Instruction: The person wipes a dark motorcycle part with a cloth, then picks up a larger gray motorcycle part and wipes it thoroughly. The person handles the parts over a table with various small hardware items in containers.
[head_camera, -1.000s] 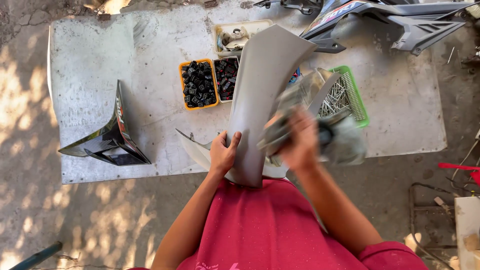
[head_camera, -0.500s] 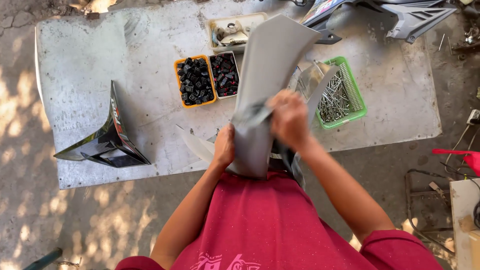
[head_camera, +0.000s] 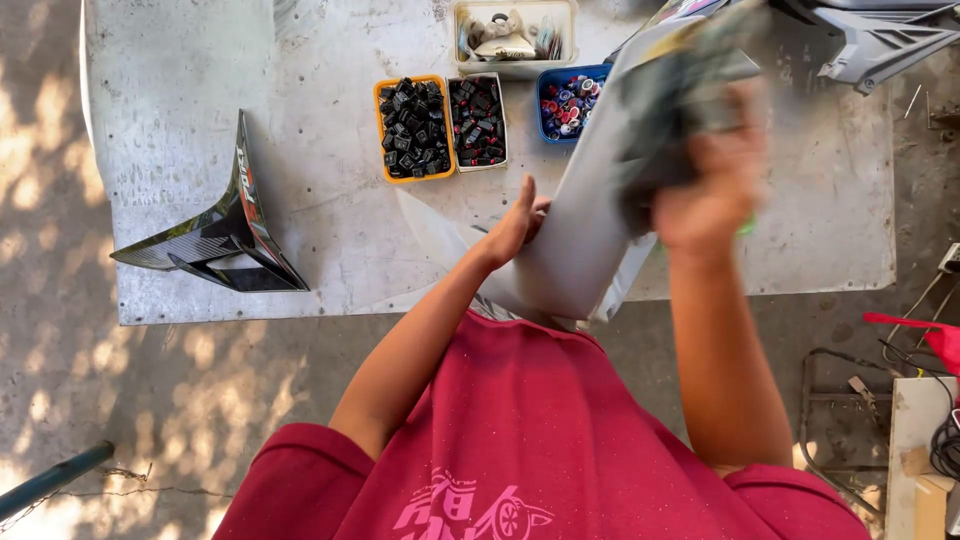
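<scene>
A long grey plastic body panel (head_camera: 590, 230) leans up from my lap over the white table (head_camera: 200, 110). My left hand (head_camera: 515, 225) presses flat against the panel's left edge and steadies it. My right hand (head_camera: 705, 195) is blurred by motion and grips a dark grey-green cloth (head_camera: 670, 110) against the panel's upper face.
On the table lie a black carbon-look fairing piece (head_camera: 215, 240) at the left, an orange tray of black clips (head_camera: 413, 128), a white tray of dark clips (head_camera: 477, 120), a blue tray of coloured parts (head_camera: 565, 102), a beige tub (head_camera: 510, 35), and more fairings (head_camera: 865, 40) at the far right.
My right hand has slid with the cloth up the panel, from near its lower end to its upper part. The panel now tilts more to the right. My left hand stays at the edge.
</scene>
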